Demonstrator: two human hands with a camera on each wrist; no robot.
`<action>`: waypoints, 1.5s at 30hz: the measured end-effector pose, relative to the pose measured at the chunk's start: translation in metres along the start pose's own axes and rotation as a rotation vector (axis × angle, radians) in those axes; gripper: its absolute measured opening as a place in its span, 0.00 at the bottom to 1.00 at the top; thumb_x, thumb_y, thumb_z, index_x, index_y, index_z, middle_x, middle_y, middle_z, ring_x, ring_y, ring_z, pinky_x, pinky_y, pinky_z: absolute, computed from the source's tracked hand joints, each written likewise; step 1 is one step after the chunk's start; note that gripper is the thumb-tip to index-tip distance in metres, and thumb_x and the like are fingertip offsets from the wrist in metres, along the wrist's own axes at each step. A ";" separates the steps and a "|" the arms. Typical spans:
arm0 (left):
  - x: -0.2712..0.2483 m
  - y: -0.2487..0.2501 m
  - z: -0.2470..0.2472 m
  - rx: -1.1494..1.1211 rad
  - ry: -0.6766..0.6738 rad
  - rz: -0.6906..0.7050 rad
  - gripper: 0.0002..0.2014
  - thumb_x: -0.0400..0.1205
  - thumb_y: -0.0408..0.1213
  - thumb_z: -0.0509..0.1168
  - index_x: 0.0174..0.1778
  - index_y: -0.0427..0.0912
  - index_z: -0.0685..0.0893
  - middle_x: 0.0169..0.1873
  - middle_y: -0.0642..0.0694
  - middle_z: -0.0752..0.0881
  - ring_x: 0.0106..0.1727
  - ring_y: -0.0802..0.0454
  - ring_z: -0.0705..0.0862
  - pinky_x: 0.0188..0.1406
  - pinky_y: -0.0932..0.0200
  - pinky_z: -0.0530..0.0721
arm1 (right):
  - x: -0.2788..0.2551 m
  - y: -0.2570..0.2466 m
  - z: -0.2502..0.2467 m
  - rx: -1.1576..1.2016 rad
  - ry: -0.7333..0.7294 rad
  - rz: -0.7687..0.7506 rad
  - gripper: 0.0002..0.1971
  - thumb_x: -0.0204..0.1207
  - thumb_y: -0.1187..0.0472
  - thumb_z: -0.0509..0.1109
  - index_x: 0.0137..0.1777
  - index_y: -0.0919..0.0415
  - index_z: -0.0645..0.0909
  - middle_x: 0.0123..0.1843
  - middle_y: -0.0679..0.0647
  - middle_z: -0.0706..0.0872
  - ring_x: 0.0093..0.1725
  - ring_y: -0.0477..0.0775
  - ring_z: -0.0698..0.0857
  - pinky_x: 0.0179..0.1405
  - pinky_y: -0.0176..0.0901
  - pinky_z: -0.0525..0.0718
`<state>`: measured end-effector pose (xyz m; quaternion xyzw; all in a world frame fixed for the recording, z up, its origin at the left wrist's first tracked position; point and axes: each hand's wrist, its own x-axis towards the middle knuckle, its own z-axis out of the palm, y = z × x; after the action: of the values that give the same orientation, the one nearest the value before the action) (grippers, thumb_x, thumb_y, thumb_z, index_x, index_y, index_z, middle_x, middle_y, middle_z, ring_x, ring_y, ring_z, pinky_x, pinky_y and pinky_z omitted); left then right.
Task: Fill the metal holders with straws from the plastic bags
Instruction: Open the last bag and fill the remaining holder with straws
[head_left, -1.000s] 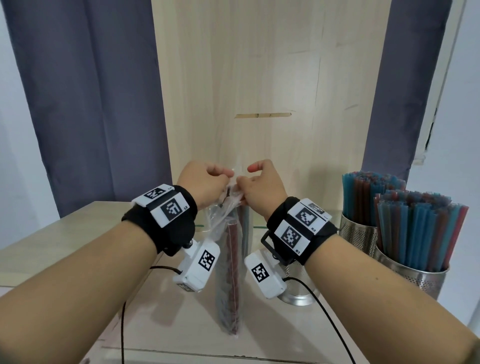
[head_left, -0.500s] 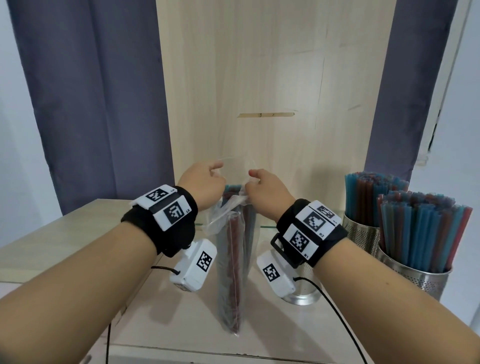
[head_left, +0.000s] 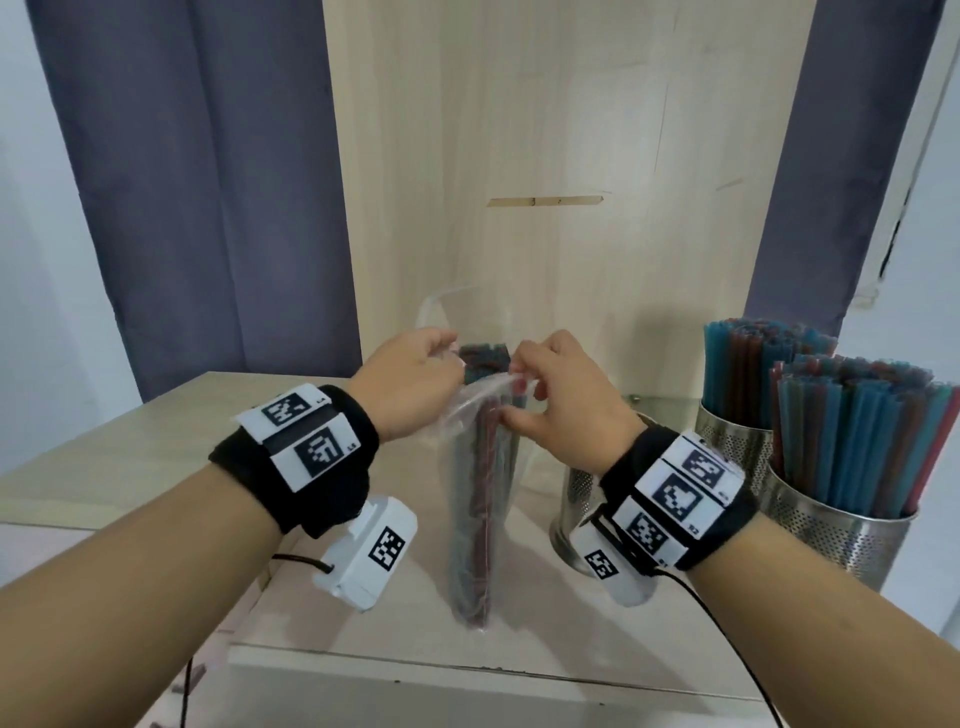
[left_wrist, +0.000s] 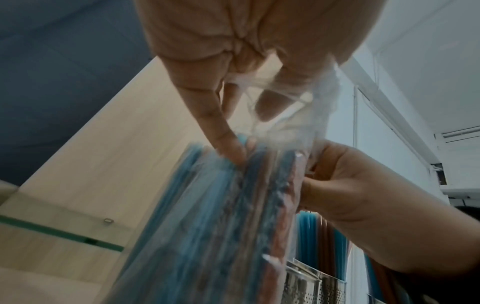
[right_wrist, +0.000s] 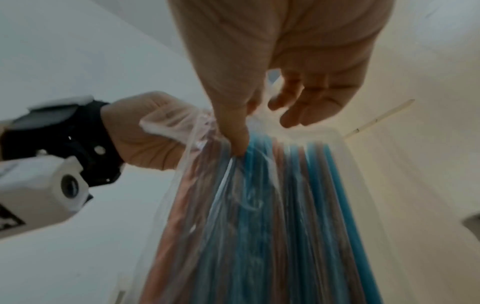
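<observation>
Both hands are up at the mouth of the plastic bag (head_left: 480, 499): left hand (head_left: 410, 382) pinches one edge, right hand (head_left: 563, 402) grips the other. Straws (head_left: 483, 356) poke out, left of the empty holder (head_left: 574, 512).

Head cam looks down; wrist cams close, upward, sharing straw bag (left_wrist: 233, 205).

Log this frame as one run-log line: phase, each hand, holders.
phase: opening bag | left hand: grips plastic bag mouth | right hand: pinches other side | straws: tips exposed | metal holders: two full, third behind right wrist
</observation>
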<state>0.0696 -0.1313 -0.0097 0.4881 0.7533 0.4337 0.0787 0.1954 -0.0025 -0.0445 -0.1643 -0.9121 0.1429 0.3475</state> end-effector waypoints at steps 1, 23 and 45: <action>0.000 -0.001 0.001 0.011 0.014 0.002 0.27 0.86 0.34 0.59 0.83 0.42 0.64 0.78 0.51 0.72 0.57 0.54 0.84 0.52 0.67 0.80 | 0.001 0.001 0.002 -0.036 0.034 0.022 0.12 0.73 0.59 0.77 0.41 0.52 0.74 0.46 0.50 0.72 0.37 0.46 0.73 0.38 0.33 0.67; -0.011 -0.029 0.007 0.246 0.010 -0.061 0.41 0.74 0.40 0.71 0.81 0.50 0.57 0.65 0.42 0.78 0.52 0.47 0.83 0.47 0.53 0.86 | -0.025 0.027 0.030 0.166 0.073 0.067 0.20 0.73 0.57 0.77 0.30 0.51 0.67 0.32 0.50 0.77 0.31 0.49 0.74 0.33 0.42 0.72; 0.022 -0.081 0.021 0.086 -0.080 0.026 0.72 0.37 0.72 0.81 0.79 0.62 0.57 0.68 0.56 0.78 0.70 0.55 0.77 0.70 0.44 0.78 | -0.003 0.015 0.012 0.611 -0.392 0.350 0.59 0.71 0.80 0.70 0.86 0.47 0.31 0.82 0.58 0.67 0.53 0.45 0.86 0.36 0.31 0.84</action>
<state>0.0162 -0.1131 -0.0749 0.5176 0.7611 0.3821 0.0823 0.1922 0.0078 -0.0606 -0.1759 -0.8349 0.4931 0.1700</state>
